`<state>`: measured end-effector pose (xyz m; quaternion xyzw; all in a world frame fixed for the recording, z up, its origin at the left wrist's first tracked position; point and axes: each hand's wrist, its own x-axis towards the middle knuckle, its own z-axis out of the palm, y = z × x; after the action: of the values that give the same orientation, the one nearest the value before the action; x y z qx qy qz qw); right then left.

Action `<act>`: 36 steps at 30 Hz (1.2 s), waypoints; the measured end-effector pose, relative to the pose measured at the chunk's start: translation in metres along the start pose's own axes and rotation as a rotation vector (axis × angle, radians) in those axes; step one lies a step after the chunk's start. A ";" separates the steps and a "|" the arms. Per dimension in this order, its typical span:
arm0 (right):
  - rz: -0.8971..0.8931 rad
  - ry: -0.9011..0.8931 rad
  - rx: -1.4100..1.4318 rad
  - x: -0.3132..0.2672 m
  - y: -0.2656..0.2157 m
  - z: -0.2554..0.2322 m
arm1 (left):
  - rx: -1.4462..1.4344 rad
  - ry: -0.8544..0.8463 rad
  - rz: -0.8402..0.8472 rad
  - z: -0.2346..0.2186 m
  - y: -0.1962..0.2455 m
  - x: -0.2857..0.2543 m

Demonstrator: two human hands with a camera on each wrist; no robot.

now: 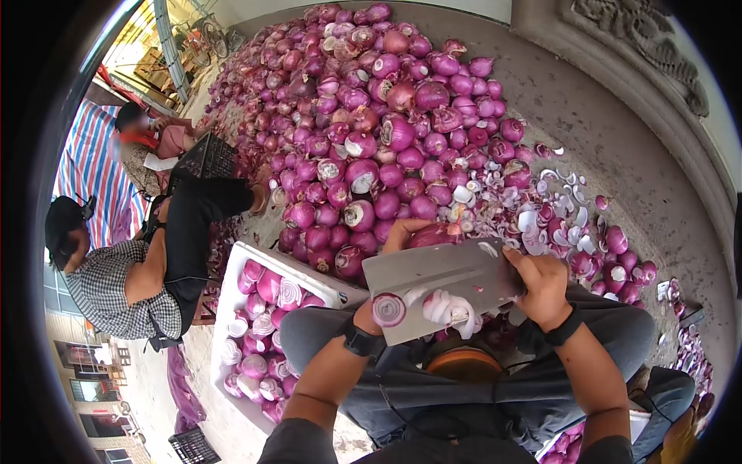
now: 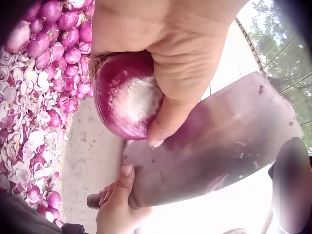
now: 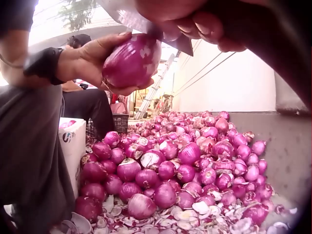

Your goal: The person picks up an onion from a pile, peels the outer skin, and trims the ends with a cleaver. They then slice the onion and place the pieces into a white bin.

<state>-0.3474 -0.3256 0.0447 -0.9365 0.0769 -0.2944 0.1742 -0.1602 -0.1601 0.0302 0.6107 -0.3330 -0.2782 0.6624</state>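
My left hand (image 2: 170, 53) grips a red onion (image 2: 129, 97), its thumb pressed along the side next to a pale patch. In the head view only the far rim of this onion (image 1: 434, 234) shows past the broad cleaver (image 1: 437, 271). My right hand (image 1: 545, 288) holds that cleaver by its handle end, with the thumb against the blade. The blade lies over much of the left hand in the head view. A cut onion slice (image 1: 388, 309) and a curl of pale onion peel (image 1: 450, 311) show against its lower edge.
A large heap of red onions (image 1: 394, 131) lies ahead, with peel scraps (image 1: 495, 205) on its right side. Left of my knees stands a white foam box (image 1: 232, 298) of trimmed onions. Two people sit at the left, near a black crate (image 1: 205, 158).
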 end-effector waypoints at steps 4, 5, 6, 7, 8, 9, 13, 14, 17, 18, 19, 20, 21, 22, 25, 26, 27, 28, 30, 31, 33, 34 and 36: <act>0.048 -0.027 -0.032 -0.006 0.009 0.005 | -0.150 -0.044 -0.087 -0.003 0.015 -0.002; 0.048 -0.026 -0.032 -0.007 0.010 0.007 | -0.152 -0.052 -0.059 -0.003 0.014 -0.002; 0.044 -0.014 -0.020 -0.008 0.011 0.008 | -0.153 -0.059 -0.031 -0.003 0.013 -0.002; 0.041 -0.002 -0.008 -0.009 0.012 0.010 | -0.153 -0.059 -0.031 -0.002 0.010 -0.002; 0.043 -0.001 -0.009 -0.010 0.013 0.011 | -0.123 -0.063 -0.003 -0.002 0.007 -0.002; 0.042 -0.006 -0.011 -0.012 0.015 0.011 | -0.093 -0.069 0.025 -0.002 0.006 -0.002; 0.068 0.008 0.018 -0.018 0.024 0.019 | -0.165 -0.052 -0.117 -0.002 0.009 -0.005; 0.069 0.012 0.018 -0.019 0.028 0.019 | -0.006 -0.059 -0.028 -0.004 0.010 -0.008; 0.507 -0.172 -0.080 -0.026 0.046 0.023 | 0.016 -0.128 0.082 0.000 0.026 -0.008; 0.512 -0.164 -0.080 -0.030 0.054 0.028 | -0.118 -0.182 0.104 0.002 0.035 -0.007; 0.650 -0.197 -0.132 -0.035 0.062 0.033 | -0.103 -0.213 0.122 0.004 0.040 -0.007; 0.786 -0.234 -0.184 -0.038 0.066 0.036 | -0.101 -0.217 0.123 0.004 0.040 -0.005; 0.855 -0.238 -0.145 -0.039 0.065 0.036 | -0.082 -0.191 0.077 0.005 0.039 -0.005; 0.850 -0.242 -0.150 -0.040 0.061 0.035 | -0.068 -0.160 0.032 0.005 0.038 -0.005; 0.923 -0.092 0.101 -0.035 0.052 0.032 | -0.114 -0.158 0.009 0.003 0.034 -0.005; 0.925 -0.093 0.100 -0.031 0.049 0.030 | -0.137 -0.158 -0.011 0.003 0.034 -0.005; 0.927 -0.097 0.102 -0.025 0.044 0.025 | -0.136 -0.159 -0.015 0.003 0.034 -0.006; 0.928 -0.101 0.103 -0.020 0.038 0.022 | -0.213 -0.135 -0.063 0.004 0.033 -0.006; 0.918 -0.080 0.117 -0.013 0.025 0.018 | -0.291 -0.102 -0.110 0.005 0.031 -0.008; 0.905 -0.057 0.131 -0.010 0.020 0.016 | -0.500 -0.049 -0.242 0.005 0.028 -0.008; 0.903 -0.038 0.205 -0.006 0.012 0.015 | -0.738 -0.008 -0.388 0.003 0.023 -0.007; 0.911 -0.013 0.279 -0.004 0.009 0.014 | -0.739 -0.003 -0.384 0.002 0.020 -0.006; 0.908 -0.021 0.315 0.000 0.006 0.013 | -0.802 0.010 -0.440 0.002 0.017 -0.005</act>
<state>-0.3405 -0.3274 0.0328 -0.7734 0.4306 -0.1874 0.4257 -0.1652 -0.1556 0.0470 0.3637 -0.0582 -0.5164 0.7731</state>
